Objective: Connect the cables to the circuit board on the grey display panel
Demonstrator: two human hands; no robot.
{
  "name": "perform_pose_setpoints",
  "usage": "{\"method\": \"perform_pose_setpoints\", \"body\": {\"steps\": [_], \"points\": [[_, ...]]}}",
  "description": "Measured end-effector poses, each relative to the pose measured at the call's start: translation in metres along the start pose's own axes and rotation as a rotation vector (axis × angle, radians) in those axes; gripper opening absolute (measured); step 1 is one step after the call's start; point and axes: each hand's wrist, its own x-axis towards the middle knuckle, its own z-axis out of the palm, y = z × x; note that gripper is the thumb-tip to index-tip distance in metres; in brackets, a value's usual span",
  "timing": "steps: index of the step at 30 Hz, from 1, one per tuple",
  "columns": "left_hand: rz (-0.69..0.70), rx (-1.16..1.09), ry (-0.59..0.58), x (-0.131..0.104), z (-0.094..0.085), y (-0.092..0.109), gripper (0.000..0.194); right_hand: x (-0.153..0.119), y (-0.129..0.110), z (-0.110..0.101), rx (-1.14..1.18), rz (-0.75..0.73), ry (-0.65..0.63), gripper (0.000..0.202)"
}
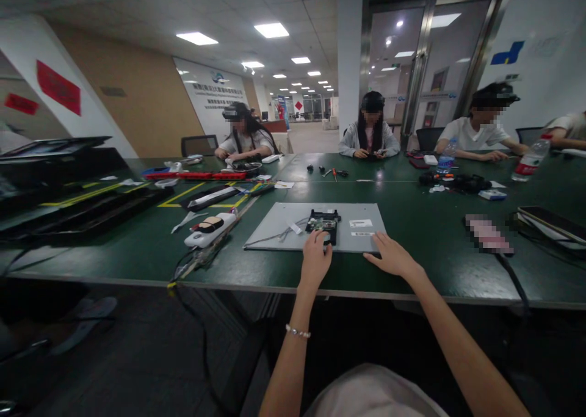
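A flat grey panel (270,229) lies on the green table in front of me, with white labels on its right part. On its middle sits a black plastic frame with a circuit board (333,223), and grey cables (284,231) run out to the left. My left hand (315,259) rests at the near-left edge of the black frame, fingers bent over it, thumb apart; what lies under the fingertips is partly hidden. My right hand (394,257) is spread at the panel's near right corner, fingertips touching its edge, holding nothing.
Left of the panel are a white power strip (210,230) with cables and black trays (91,212). To the right lie a blurred pink object (489,234) and a dark phone-like slab (552,224). A water bottle (531,157) stands farther back. Several people sit across the table.
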Motion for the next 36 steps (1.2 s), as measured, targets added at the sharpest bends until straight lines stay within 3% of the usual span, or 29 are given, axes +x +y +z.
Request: {"method": "perform_pose_setpoints", "body": {"steps": [5, 11, 19, 24, 29, 36], "points": [[-0.015, 0.015, 0.01, -0.001, 0.001, 0.0, 0.036, 0.016, -0.027, 0.002, 0.027, -0.032, -0.052, 0.086], [-0.074, 0.087, 0.041, 0.007, -0.002, 0.001, 0.043, 0.016, -0.037, 0.005, 0.044, -0.026, -0.019, 0.066], [-0.234, 0.345, -0.303, 0.043, 0.001, -0.028, 0.059, 0.013, -0.037, 0.003, 0.055, -0.045, -0.015, 0.063], [-0.306, 0.444, -0.394, 0.087, 0.004, -0.046, 0.057, 0.012, -0.036, 0.003, 0.064, -0.041, -0.014, 0.065], [-0.369, 0.491, -0.339, 0.114, 0.005, -0.065, 0.059, 0.014, -0.034, 0.005, 0.07, -0.054, 0.005, 0.061], [-0.291, 0.5, -0.28, 0.105, 0.0, -0.073, 0.056, 0.012, -0.033, 0.007, 0.101, -0.049, 0.009, 0.061]]}}
